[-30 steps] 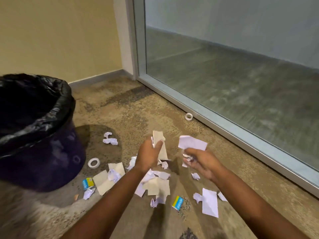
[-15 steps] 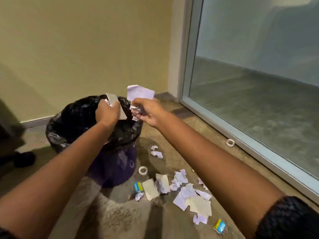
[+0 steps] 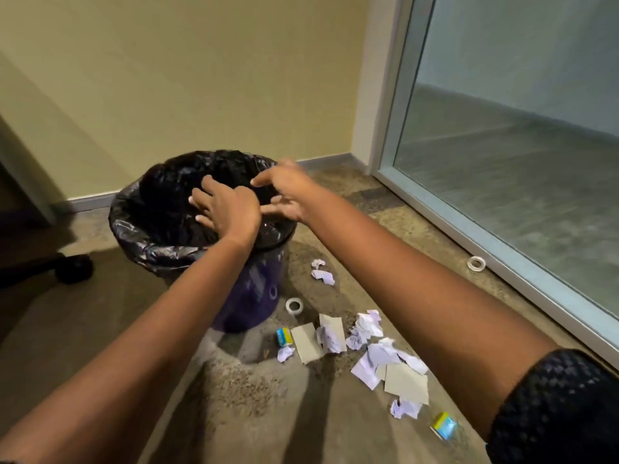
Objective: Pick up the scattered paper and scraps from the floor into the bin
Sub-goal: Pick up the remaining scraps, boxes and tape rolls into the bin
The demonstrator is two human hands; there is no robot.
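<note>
Over the mouth of the bin (image 3: 248, 296), both hands are held with fingers spread and nothing gripped. The left hand (image 3: 227, 209) is turned palm down above the dark opening; the right hand (image 3: 288, 192) is positioned just beside it, fingers loosely splayed and slightly blurred, above the far right part of the rim. A dark, textured sleeve (image 3: 556, 406) is seen at the right upper arm.

The bin is observed as a round purple plastic body lined with a glossy, crinkled black bag (image 3: 150, 236), folded over the rim. Its contents cannot be made out in the dark interior.

On the speckled, coarse floor (image 3: 234, 396) to the right of the bin, the scraps are noted uncollected: two crumpled white wads (image 3: 322, 272) near the bin's side, a small white tape ring (image 3: 294, 305) just beside its base, flat beige card pieces (image 3: 306, 343), a crumpled white cluster (image 3: 366, 328), a larger beige sheet (image 3: 406, 383) overlapping torn white paper (image 3: 366, 370), and two small blue-and-yellow packets (image 3: 284, 336), one of them nearer the viewer. A second tape ring (image 3: 476, 263) is recorded well apart, against the metal frame (image 3: 435, 209) of the glass panel. A smooth yellow wall (image 3: 201, 78) is noted behind the bin.
</note>
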